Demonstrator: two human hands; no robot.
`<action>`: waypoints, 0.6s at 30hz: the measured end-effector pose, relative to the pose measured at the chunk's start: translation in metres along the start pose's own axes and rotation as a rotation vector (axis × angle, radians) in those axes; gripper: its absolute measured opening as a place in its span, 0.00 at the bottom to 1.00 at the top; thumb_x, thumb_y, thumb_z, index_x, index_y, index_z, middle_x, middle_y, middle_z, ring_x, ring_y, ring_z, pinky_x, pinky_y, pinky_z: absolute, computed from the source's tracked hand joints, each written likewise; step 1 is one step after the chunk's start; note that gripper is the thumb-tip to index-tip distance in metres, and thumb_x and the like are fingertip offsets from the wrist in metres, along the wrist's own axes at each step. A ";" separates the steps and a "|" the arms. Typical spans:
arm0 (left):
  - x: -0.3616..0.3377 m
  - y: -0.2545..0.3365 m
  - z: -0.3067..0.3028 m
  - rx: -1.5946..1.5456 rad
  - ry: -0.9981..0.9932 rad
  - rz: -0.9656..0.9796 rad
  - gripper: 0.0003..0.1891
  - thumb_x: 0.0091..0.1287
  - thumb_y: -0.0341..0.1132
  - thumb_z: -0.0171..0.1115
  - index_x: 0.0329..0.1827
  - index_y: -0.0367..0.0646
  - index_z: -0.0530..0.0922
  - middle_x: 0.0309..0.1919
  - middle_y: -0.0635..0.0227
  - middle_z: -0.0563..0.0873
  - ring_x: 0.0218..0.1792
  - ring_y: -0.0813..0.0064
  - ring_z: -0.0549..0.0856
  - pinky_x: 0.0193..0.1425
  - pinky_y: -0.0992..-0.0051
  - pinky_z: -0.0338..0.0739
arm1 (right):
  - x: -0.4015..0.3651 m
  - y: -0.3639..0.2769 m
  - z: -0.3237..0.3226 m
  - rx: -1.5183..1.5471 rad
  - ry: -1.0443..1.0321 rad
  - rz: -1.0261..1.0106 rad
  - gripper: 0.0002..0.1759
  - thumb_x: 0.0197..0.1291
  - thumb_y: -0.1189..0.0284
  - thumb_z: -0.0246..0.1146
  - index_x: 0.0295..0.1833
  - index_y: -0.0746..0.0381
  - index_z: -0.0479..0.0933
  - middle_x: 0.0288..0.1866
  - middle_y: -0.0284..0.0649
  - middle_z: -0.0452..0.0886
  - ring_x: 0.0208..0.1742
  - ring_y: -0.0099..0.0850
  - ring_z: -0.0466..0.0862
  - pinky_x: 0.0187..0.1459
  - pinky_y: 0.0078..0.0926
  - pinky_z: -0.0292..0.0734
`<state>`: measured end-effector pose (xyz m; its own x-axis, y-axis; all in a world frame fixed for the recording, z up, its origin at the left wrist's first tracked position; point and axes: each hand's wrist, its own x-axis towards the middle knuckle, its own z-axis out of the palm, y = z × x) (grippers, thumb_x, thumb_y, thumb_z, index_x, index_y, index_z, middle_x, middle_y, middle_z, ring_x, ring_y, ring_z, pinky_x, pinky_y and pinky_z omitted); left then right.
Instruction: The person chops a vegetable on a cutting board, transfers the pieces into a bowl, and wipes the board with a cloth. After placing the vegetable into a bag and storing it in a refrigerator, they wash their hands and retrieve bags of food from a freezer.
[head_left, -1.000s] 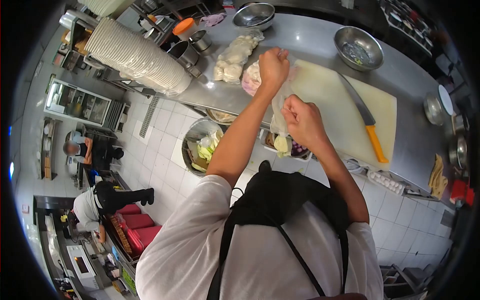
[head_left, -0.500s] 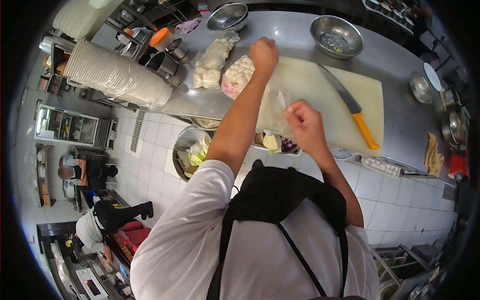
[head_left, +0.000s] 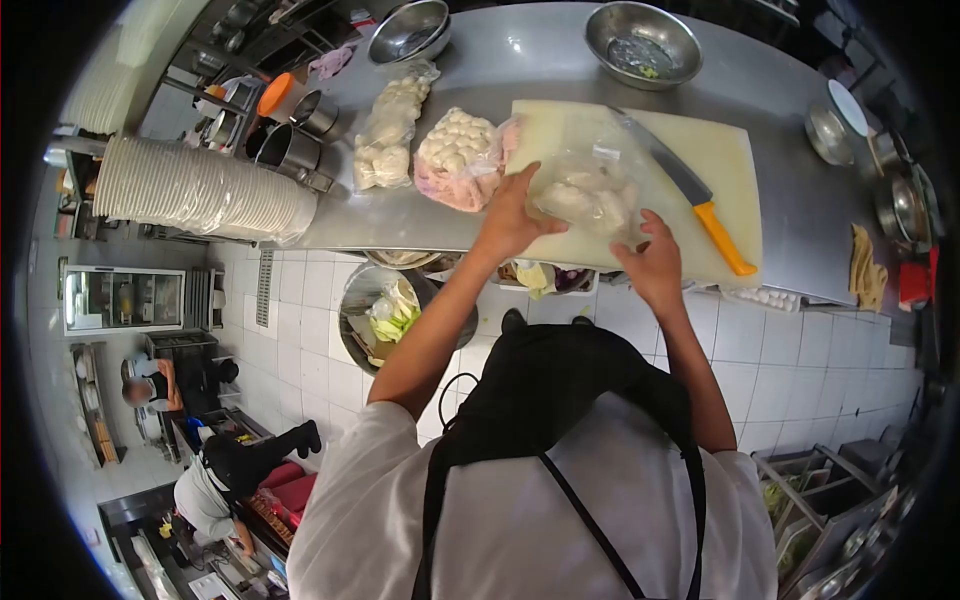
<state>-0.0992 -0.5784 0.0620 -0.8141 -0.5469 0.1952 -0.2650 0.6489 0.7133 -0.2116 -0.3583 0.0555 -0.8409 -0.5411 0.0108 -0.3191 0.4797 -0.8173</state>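
Observation:
A clear plastic bag with pale pieces inside (head_left: 590, 195) lies on the pale cutting board (head_left: 735, 160). At its left edge is my left hand (head_left: 517, 218), fingers apart. My right hand (head_left: 652, 262) is at the bag's lower right, its fingers spread and curved; whether either hand touches the plastic is hard to tell. A large knife with a yellow handle (head_left: 722, 238) rests on the board to the right. Left of the board sit a bag of white and pinkish food (head_left: 458, 155) and a longer bag of white pieces (head_left: 388, 135).
Metal bowls (head_left: 643, 45) stand along the counter's far side. Stacked white containers (head_left: 200, 190) and metal pots (head_left: 290, 150) are at the left. Below the counter is a bin with green scraps (head_left: 390, 315). Two people (head_left: 215, 490) are at the lower left.
The bag with pale pieces now lies flat and filled-looking between my hands. My left hand has come back from the far side, toward me; my right hand has opened and moved slightly right and down.

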 end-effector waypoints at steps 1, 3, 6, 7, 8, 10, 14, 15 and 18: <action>-0.012 0.001 0.003 -0.023 0.006 -0.064 0.31 0.54 0.32 0.77 0.62 0.36 0.76 0.44 0.59 0.83 0.42 0.72 0.82 0.43 0.73 0.79 | -0.001 0.000 0.006 -0.013 0.003 -0.004 0.30 0.54 0.68 0.73 0.60 0.66 0.73 0.40 0.47 0.83 0.36 0.35 0.82 0.41 0.33 0.78; -0.018 -0.009 0.014 -0.109 0.005 -0.234 0.22 0.56 0.26 0.73 0.56 0.35 0.81 0.35 0.63 0.85 0.34 0.76 0.82 0.36 0.75 0.78 | 0.004 0.003 0.023 -0.036 0.005 -0.033 0.27 0.54 0.71 0.72 0.58 0.66 0.72 0.36 0.46 0.84 0.33 0.36 0.83 0.40 0.34 0.78; -0.003 -0.004 0.013 -0.152 0.126 -0.118 0.10 0.59 0.25 0.67 0.44 0.32 0.85 0.21 0.67 0.83 0.22 0.80 0.79 0.29 0.76 0.75 | 0.014 -0.008 0.022 0.040 0.048 -0.079 0.15 0.54 0.77 0.69 0.46 0.66 0.75 0.30 0.48 0.84 0.30 0.42 0.84 0.37 0.37 0.78; 0.002 0.001 0.007 -0.126 0.131 -0.109 0.09 0.59 0.25 0.67 0.43 0.32 0.84 0.21 0.66 0.83 0.22 0.80 0.80 0.29 0.76 0.75 | 0.015 -0.011 0.018 0.064 0.033 -0.074 0.13 0.55 0.78 0.68 0.45 0.66 0.75 0.30 0.49 0.84 0.30 0.46 0.84 0.37 0.38 0.77; 0.011 0.010 -0.001 -0.115 0.122 -0.092 0.08 0.61 0.27 0.66 0.40 0.31 0.84 0.20 0.65 0.83 0.22 0.80 0.81 0.28 0.76 0.74 | 0.020 -0.013 0.016 0.119 0.055 -0.102 0.07 0.56 0.78 0.67 0.39 0.66 0.77 0.25 0.46 0.83 0.27 0.41 0.84 0.34 0.34 0.77; 0.029 0.020 -0.012 -0.111 0.120 -0.112 0.07 0.62 0.27 0.65 0.39 0.31 0.84 0.21 0.65 0.84 0.23 0.78 0.82 0.28 0.76 0.76 | 0.034 -0.013 0.011 0.176 0.026 -0.111 0.06 0.57 0.77 0.66 0.38 0.67 0.77 0.25 0.45 0.83 0.27 0.38 0.84 0.33 0.32 0.76; 0.059 0.029 -0.021 -0.290 0.131 -0.219 0.06 0.64 0.27 0.63 0.37 0.32 0.83 0.27 0.65 0.85 0.27 0.75 0.84 0.30 0.73 0.80 | 0.043 -0.052 -0.012 0.284 -0.037 -0.032 0.05 0.59 0.76 0.64 0.35 0.68 0.78 0.24 0.40 0.83 0.27 0.28 0.83 0.32 0.27 0.75; 0.066 0.031 -0.022 -0.351 0.130 -0.269 0.05 0.65 0.27 0.62 0.37 0.33 0.82 0.29 0.65 0.85 0.29 0.74 0.84 0.32 0.72 0.81 | 0.043 -0.063 -0.016 0.303 -0.059 0.004 0.05 0.59 0.76 0.64 0.35 0.68 0.78 0.24 0.40 0.83 0.27 0.27 0.83 0.32 0.26 0.75; 0.076 0.035 -0.024 -0.544 0.152 -0.374 0.04 0.64 0.26 0.60 0.38 0.34 0.81 0.32 0.63 0.86 0.32 0.72 0.85 0.36 0.69 0.82 | 0.044 -0.082 -0.015 0.457 -0.129 0.041 0.04 0.58 0.79 0.62 0.34 0.70 0.77 0.25 0.40 0.82 0.28 0.25 0.83 0.31 0.23 0.75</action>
<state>-0.1576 -0.6100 0.1178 -0.6259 -0.7770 -0.0668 -0.1845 0.0643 0.9807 -0.2288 -0.4111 0.1317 -0.7786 -0.6230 -0.0745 -0.0379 0.1651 -0.9855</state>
